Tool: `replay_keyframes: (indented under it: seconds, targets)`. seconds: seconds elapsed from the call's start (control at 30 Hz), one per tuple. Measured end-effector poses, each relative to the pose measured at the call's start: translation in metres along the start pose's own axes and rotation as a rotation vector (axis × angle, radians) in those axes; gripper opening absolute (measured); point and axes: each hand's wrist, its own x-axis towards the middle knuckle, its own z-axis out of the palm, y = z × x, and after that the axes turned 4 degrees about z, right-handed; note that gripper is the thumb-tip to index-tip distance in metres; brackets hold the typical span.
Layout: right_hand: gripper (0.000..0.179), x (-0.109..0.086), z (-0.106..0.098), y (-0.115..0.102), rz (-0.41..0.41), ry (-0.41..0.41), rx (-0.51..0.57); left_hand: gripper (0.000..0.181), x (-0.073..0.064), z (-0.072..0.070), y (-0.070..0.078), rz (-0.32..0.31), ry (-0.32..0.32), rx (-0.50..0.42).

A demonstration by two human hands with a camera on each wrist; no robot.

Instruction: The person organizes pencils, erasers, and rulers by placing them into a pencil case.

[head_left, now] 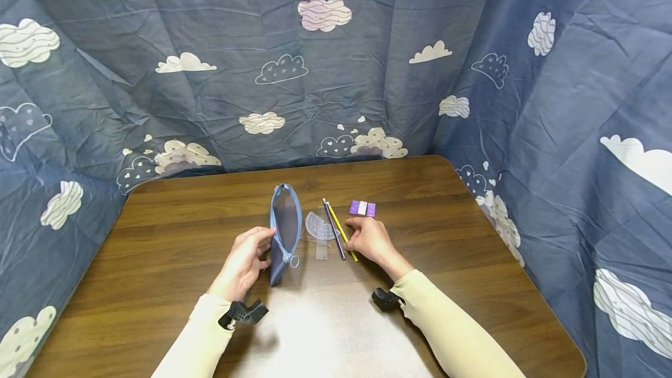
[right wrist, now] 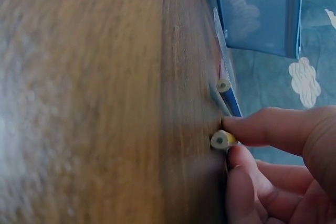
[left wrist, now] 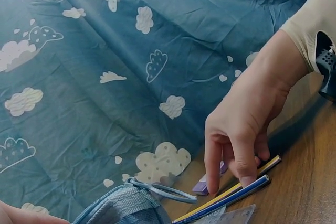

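Note:
My left hand [head_left: 242, 258] grips the left side of a blue zip pencil case [head_left: 276, 266], which stands on the table with its mouth gaping. To its right, my right hand [head_left: 371, 239] pinches a yellow pencil [head_left: 337, 220] between thumb and fingers, low over the wood. In the right wrist view the blunt end of the yellow pencil [right wrist: 223, 139] points at the camera. A blue pencil [head_left: 335, 234] lies just left of the yellow one. Under and beside it are a clear protractor [head_left: 317, 226] and a clear ruler [head_left: 322, 251].
Beyond my right fingertips lies a small purple block with a white middle band [head_left: 362, 209]. A ring pull [head_left: 294, 261] hangs from the case's zip. The brown wooden table [head_left: 173, 238] ends at a blue cloud-print curtain [head_left: 220, 109] at the back and sides.

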Motion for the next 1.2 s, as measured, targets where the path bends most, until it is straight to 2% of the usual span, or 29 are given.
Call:
replay_keyframes:
  seconds: [0.13, 0.23, 0.37, 0.57, 0.67, 1.03, 1.2]
  targets:
    - [0.054, 0.0, 0.0, -0.001, 0.002, 0.021, -0.032, 0.025, -0.001, 0.0, 0.0, 0.007, -0.003, 0.002]
    - [0.051, 0.0, 0.0, -0.001, 0.027, 0.008, -0.011, 0.026, -0.001, 0.001, 0.0, 0.006, -0.004, 0.003]
    - [0.046, 0.0, -0.001, 0.0, 0.073, -0.032, 0.078, 0.028, 0.0, 0.0, -0.001, -0.005, 0.0, -0.001]
    - [0.022, -0.002, -0.003, 0.0, 0.151, -0.128, 0.316, 0.027, 0.0, 0.0, -0.001, 0.0, 0.006, 0.001]
    - [0.015, -0.002, -0.005, 0.0, 0.193, -0.173, 0.392, 0.025, 0.001, 0.0, -0.001, 0.003, 0.006, 0.0]
    - [0.02, 0.0, -0.009, 0.003, 0.295, -0.348, 0.574, 0.026, 0.0, -0.001, -0.001, 0.004, -0.006, 0.007]
    - [0.023, 0.003, -0.01, 0.006, 0.31, -0.422, 0.666, 0.025, 0.0, -0.002, 0.0, 0.005, -0.008, 0.014]
